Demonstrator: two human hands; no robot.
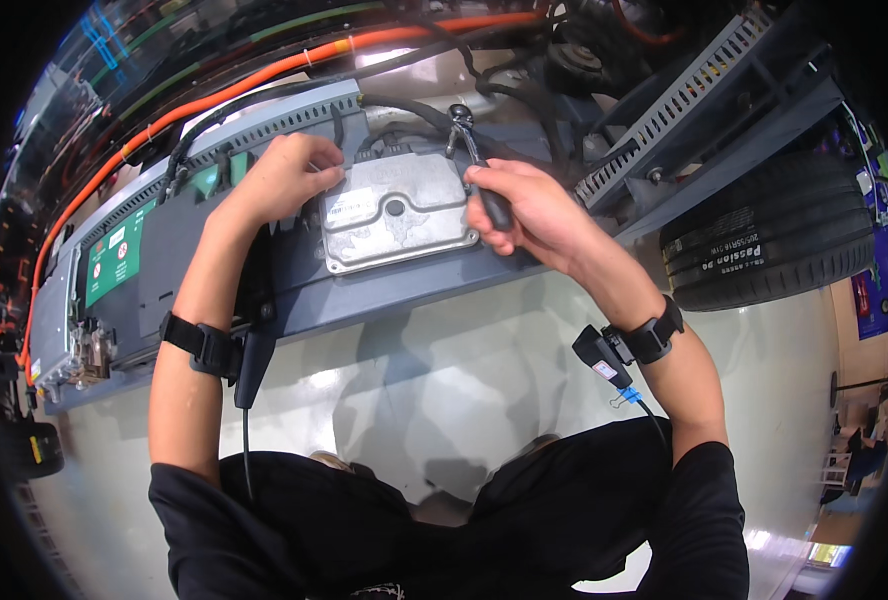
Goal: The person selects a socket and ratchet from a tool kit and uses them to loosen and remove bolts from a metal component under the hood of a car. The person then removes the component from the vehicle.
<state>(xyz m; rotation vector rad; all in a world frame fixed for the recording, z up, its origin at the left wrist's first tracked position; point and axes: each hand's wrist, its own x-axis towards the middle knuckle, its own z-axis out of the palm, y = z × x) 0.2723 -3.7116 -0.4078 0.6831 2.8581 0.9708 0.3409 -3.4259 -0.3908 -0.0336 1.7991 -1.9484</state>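
Right hand (524,210) fingers clamped on ratchet handle (494,205) slanting up to the silver module's (396,212) top-right corner; left hand (282,178) fingers curled together, pressing its left edge.

An orange cable (264,75) arcs along the far edge of the grey battery housing (384,285) — a green label (114,262) near its left end, a black tyre (764,250) on the pale floor (444,380) at right.

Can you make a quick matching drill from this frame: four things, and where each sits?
Things:
1. metal cover plate
2. orange cable
3. tyre
4. ratchet tool

Places:
A. in the right hand
B. lying at far right
C. under the left hand, centre of the grey housing
D. running along the top

Pairs: 1-C, 2-D, 3-B, 4-A
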